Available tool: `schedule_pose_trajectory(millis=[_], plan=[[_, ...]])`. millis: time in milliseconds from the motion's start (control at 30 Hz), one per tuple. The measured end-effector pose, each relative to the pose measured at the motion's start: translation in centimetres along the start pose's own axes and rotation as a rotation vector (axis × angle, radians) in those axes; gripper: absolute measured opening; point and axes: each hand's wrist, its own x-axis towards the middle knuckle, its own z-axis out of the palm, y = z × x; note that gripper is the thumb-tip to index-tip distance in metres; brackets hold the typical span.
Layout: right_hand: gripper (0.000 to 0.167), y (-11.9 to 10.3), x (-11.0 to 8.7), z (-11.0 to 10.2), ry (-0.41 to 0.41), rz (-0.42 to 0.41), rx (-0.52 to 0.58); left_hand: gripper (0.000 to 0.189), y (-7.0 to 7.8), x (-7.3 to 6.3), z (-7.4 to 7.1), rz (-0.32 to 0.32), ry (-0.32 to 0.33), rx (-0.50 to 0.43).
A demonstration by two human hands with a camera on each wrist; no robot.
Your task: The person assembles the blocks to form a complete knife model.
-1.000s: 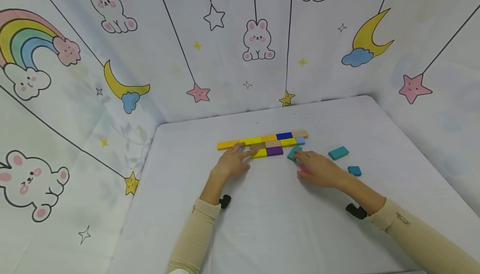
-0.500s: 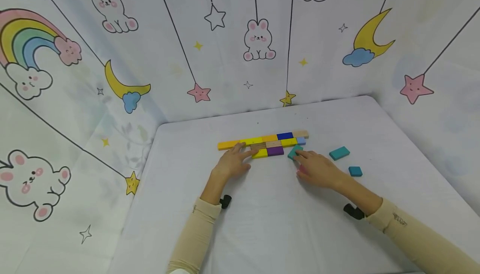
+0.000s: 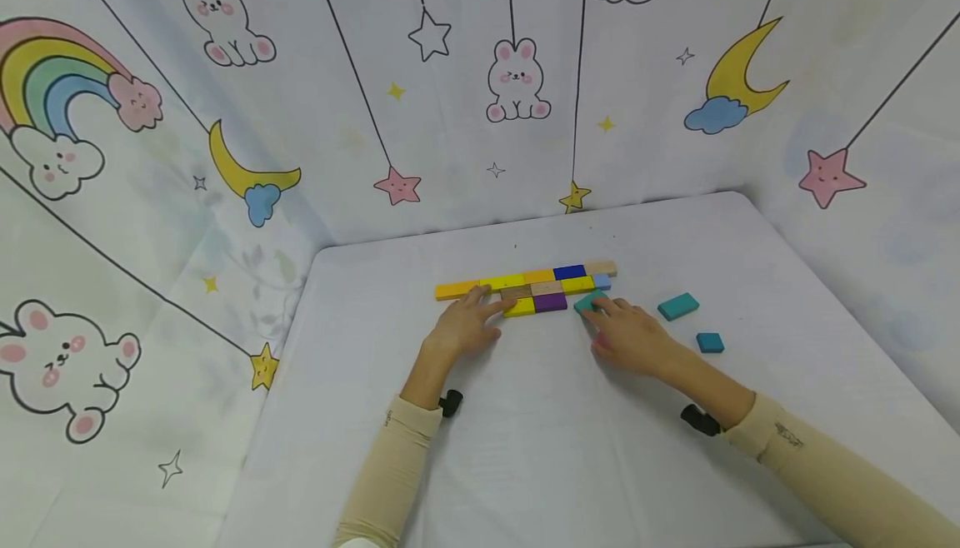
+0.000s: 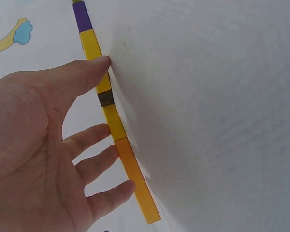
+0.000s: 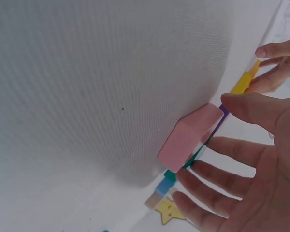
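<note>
Flat coloured blocks lie in three touching rows on the white table. My left hand [image 3: 461,325] rests its fingers on the left part of the rows, near a brown block [image 3: 515,291] and the front yellow block [image 3: 519,307]. In the left wrist view its thumb and fingers spread along the blocks' edge. My right hand [image 3: 633,337] touches a teal block [image 3: 587,303] with its extended fingertips, right of the purple block [image 3: 551,302]. A pink block [image 5: 188,137] stands close by its thumb and fingers in the right wrist view; the hand mostly hides it in the head view.
A second teal block [image 3: 678,306] and a smaller teal block [image 3: 709,342] lie right of my right hand. Behind the white table [image 3: 525,465] rises a cloth backdrop [image 3: 450,132] printed with rabbits, stars and moons.
The teal block under my right fingertips has turned to lie more nearly along the rows. My right hand has shifted slightly left. My left hand stays where it was.
</note>
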Motion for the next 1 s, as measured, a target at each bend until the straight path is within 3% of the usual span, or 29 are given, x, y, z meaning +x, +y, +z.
schedule_pose_trajectory(millis=[300, 1000], plan=[[0.065, -0.2, 0.4, 0.7, 0.087, -0.057, -0.040, 0.059, -0.3, 0.3, 0.5, -0.004, -0.003, -0.009], [0.076, -1.1, 1.0, 0.7, 0.009, 0.013, 0.075, 0.058, -0.2, 0.0, 0.1, 0.013, 0.016, -0.007]])
